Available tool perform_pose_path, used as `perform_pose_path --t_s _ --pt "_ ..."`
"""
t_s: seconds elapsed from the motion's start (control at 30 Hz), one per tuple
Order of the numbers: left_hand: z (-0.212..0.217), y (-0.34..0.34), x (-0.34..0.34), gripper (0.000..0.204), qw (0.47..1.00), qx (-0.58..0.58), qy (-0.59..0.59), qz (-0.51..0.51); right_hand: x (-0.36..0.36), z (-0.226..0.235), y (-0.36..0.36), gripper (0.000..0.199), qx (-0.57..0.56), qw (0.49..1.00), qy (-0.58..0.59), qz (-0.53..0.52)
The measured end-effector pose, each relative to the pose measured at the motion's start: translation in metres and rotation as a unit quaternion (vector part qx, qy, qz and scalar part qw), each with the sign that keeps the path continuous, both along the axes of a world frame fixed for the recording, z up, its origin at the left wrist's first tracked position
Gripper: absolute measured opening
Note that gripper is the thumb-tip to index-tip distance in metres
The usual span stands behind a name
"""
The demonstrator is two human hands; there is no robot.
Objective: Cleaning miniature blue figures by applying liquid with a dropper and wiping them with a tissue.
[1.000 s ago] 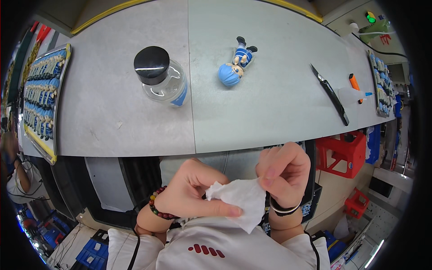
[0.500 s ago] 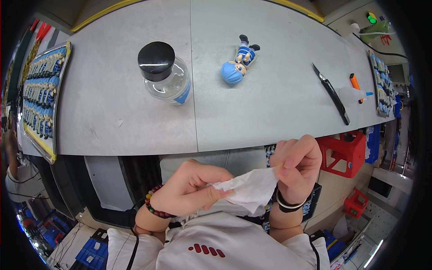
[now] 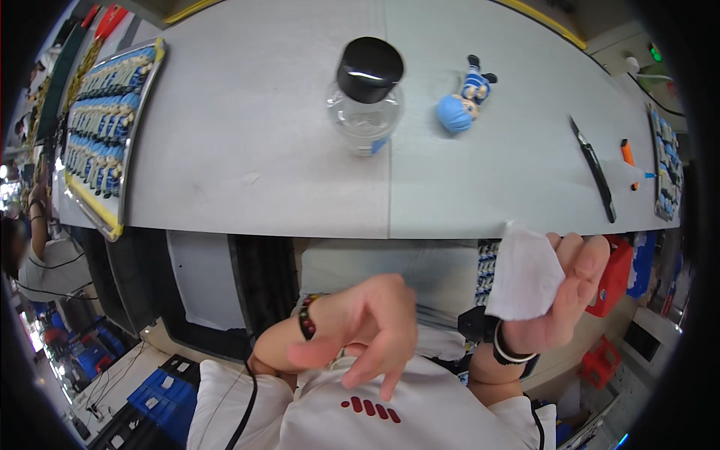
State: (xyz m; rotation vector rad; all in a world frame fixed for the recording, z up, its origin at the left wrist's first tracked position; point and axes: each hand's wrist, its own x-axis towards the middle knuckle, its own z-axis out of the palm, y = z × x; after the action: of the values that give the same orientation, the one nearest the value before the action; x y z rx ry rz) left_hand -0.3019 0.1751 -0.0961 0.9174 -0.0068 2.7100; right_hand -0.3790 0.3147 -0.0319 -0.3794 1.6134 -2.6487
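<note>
My right hand (image 3: 559, 300) is raised below the table's front edge and holds a folded white cloth (image 3: 525, 274) between thumb and fingers. My left hand (image 3: 360, 326) hangs free near my chest, fingers spread and pointing down, holding nothing. It wears a beaded bracelet. On the grey table (image 3: 247, 150) stand a clear jar with a black lid (image 3: 365, 97) and, to its right, a small lying figurine with a blue head (image 3: 463, 101).
A tray of several small blue figurines (image 3: 101, 131) lies at the table's left edge, and another tray (image 3: 664, 161) at the far right. A black knife-like tool (image 3: 595, 169) and small orange pieces (image 3: 628, 154) lie right of the figurine. Red crates (image 3: 611, 277) sit under the table.
My left hand has let go of the cloth and dropped away to the left. My right hand has lifted the cloth up and to the right, alone.
</note>
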Motion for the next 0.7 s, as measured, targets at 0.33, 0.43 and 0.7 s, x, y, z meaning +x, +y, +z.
perform_pose_path --t_s 0.33,0.43,0.7 --pt "0.010 -0.004 0.007 0.054 0.987 0.007 -0.084 -0.136 0.025 0.004 -0.019 0.020 -0.029 0.990 -0.025 0.136" --pt "0.023 -0.017 0.015 0.060 0.916 -0.258 -0.276 -0.134 0.023 0.001 -0.018 0.011 -0.031 0.985 0.004 0.167" --pt "0.027 -0.012 0.015 0.020 0.898 -0.314 -0.267 0.152 0.011 -0.005 -0.007 0.017 0.114 0.968 0.131 0.180"
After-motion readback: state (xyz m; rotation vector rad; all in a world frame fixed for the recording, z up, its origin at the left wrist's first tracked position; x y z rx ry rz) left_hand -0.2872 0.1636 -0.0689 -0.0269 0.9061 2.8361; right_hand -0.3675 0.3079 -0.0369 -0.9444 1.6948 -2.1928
